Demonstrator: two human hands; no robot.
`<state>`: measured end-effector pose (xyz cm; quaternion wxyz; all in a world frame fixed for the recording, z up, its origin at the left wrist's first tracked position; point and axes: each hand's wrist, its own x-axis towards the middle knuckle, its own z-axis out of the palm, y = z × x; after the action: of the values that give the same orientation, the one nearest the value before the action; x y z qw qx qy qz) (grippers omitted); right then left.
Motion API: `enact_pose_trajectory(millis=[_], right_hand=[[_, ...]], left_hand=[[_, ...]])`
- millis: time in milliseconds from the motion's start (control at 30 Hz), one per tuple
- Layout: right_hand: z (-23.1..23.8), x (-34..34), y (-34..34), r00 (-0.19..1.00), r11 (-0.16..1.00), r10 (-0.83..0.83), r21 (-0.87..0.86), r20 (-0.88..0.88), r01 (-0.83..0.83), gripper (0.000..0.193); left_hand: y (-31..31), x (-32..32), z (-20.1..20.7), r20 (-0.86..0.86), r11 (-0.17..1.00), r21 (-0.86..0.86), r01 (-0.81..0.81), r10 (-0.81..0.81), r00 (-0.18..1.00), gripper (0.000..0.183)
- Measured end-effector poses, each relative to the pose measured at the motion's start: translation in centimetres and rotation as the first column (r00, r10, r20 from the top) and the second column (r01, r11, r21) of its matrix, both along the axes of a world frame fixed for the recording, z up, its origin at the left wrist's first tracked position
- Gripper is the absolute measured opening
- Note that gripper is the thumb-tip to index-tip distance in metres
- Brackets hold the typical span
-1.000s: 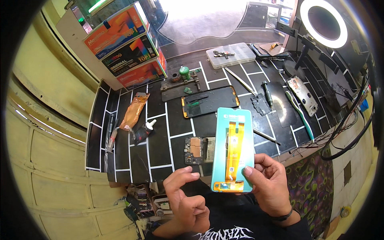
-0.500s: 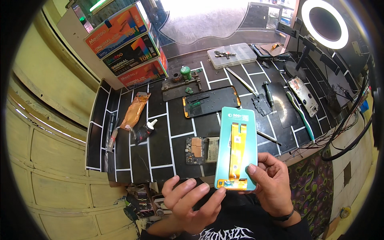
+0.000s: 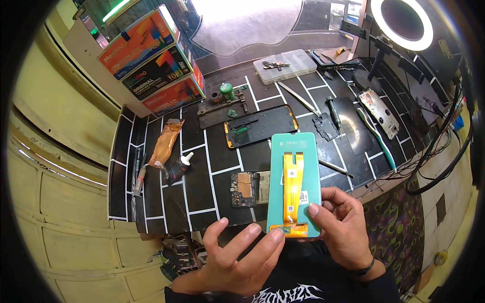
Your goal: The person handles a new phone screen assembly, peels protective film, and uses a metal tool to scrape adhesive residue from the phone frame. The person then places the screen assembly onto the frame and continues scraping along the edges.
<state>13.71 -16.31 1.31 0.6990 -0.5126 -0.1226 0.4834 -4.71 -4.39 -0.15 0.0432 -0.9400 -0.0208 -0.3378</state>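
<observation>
A teal-backed phone screen panel (image 3: 303,166) is in my right hand (image 3: 348,227), thumb on its back and fingers at the right edge. Down its middle runs a yellow-orange flex cable (image 3: 293,187), which widens along the bottom edge. My left hand (image 3: 240,257) has its fingers spread, and one fingertip rests at the panel's lower left corner. Behind the panel, partly covered by it, lies an opened phone body (image 3: 244,186) with copper-coloured shielding and a battery. Farther back is a black phone frame (image 3: 260,126) with orange edges.
At right lie a screwdriver (image 3: 333,115), tweezers (image 3: 299,97), a toothbrush (image 3: 378,139) and a phone back housing (image 3: 380,112). A clear plastic case (image 3: 287,68) and ring light (image 3: 429,25) stand beyond. Left are a dark bottle (image 3: 178,169), an orange pouch (image 3: 166,144) and stacked boxes (image 3: 156,70).
The panel has shifted slightly left and tilted, so its glare has faded and a white label shows beside the cable. My left fingers have spread a little more at its lower corner.
</observation>
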Motion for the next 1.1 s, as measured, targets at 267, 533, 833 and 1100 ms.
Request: enact_pose_trajectory(millis=[267,533,833,1100], right_hand=[[0.0,-0.1,0.0,1.0,1.0,0.002,0.019,-0.005,-0.002,0.032],[0.0,0.1,-0.1,0.999,1.0,0.017,0.011,-0.044,-0.017,0.032],[0.1,0.0,0.0,0.995,0.999,0.022,0.026,-0.101,-0.02,0.031],[0.1,0.0,0.0,0.994,1.0,0.011,0.019,-0.108,-0.009,0.031]], left_hand=[[0.0,0.0,-0.2,0.023,1.0,0.013,-0.004,0.004,1.0,0.017],[-0.7,1.1,-0.3,0.137,0.949,-0.31,-0.057,0.104,0.985,0.015],[-1.2,1.4,-1.8,0.216,0.767,-0.64,0.048,0.119,0.969,0.014],[-1.4,1.0,-1.2,0.364,0.473,-0.848,0.237,0.198,0.91,0.006]])
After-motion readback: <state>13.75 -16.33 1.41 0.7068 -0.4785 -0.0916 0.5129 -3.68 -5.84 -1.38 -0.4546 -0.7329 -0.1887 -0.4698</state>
